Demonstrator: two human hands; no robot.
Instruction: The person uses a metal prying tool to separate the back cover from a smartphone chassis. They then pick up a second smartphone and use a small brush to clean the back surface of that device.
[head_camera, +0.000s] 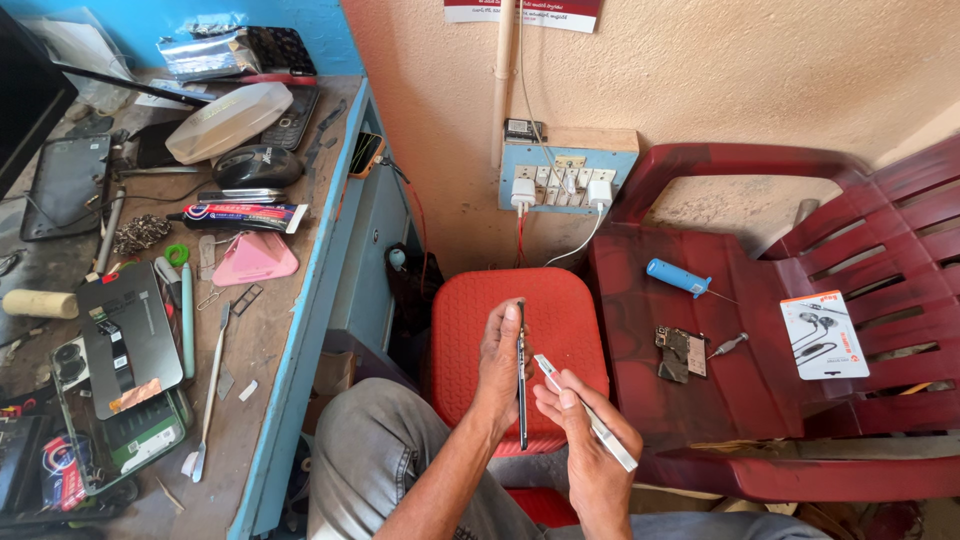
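- Left hand wrapped around a thin dark phone, held upright and edge-on above the red stool; fingers closed on its long sides.
- Right hand pinched shut on a slim white pry tool, tip just beside the phone's edge, perhaps touching; hard to tell.
- Phone: probably light, stiff, smooth and slippery, glass face likely fragile; best gripped by the long edges, not by the flat faces.
- Pry tool: likely light, slightly springy plastic; best held near the middle.
- On the dark red plastic chair to the right: blue-handled screwdriver, small circuit board, short screwdriver bit, white earphone package, lying apart from one another.
- Wall behind: blue switchboard with two white chargers plugged in.
- Workbench to the left: translucent oval lidded box, contents not visible; opened phone with its back panel beside it; glue tube; pink triangular pick; metal spudger.
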